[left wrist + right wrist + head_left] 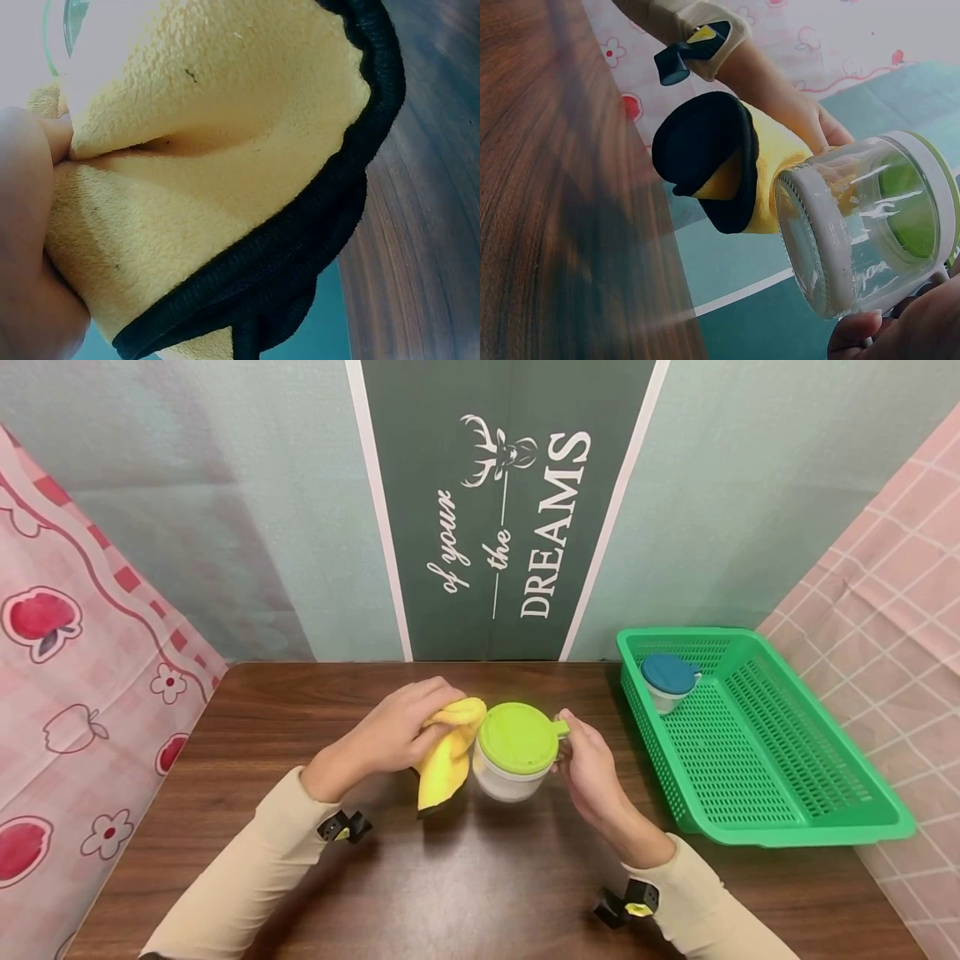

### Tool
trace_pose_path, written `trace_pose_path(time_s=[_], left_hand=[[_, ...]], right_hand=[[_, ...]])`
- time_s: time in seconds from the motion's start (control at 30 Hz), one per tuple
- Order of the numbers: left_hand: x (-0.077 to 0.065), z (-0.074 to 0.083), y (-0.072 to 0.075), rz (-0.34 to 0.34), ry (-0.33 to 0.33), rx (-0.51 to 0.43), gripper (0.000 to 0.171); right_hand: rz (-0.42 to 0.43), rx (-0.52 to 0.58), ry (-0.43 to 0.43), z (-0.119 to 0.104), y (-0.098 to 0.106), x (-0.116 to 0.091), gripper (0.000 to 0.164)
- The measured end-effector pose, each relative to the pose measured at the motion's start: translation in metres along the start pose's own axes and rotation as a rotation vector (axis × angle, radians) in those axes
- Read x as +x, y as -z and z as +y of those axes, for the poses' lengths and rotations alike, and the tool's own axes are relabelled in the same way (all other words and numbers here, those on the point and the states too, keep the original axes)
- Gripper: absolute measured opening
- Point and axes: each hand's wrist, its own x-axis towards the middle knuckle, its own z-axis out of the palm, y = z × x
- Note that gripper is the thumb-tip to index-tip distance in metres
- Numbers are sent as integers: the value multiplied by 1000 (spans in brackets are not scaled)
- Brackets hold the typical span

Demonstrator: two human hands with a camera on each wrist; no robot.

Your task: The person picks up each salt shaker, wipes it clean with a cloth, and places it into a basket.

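A see-through jar with a lime-green lid (517,739) and a side handle is held up over the table, its base visible in the right wrist view. My right hand (592,768) grips the jar (862,217) by its handle. On the other side, my left hand (405,722) holds a bunched yellow cloth (447,760) with black edging, right at the jar's wall. In the left wrist view the folded cloth (217,150) fills most of the picture, with fingers pinching its left side.
To the right stands a green plastic basket (810,833) with perforated walls. A second jar with a blue lid (669,675) sits in its far left corner. The brown wood-grain table (285,693) ends at a curtain wall behind, with printed cloths on both sides.
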Motion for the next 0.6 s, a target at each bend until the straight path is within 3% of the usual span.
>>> trace_pose_path(time_s=[0.4, 0.6], left_hand=[[6, -2, -4, -29, 61, -31, 21], [10, -2, -5, -26, 58, -28, 21]], right_hand=[[-51, -8, 21, 1, -3, -3, 44], [-51, -2, 13, 1, -5, -3, 44]])
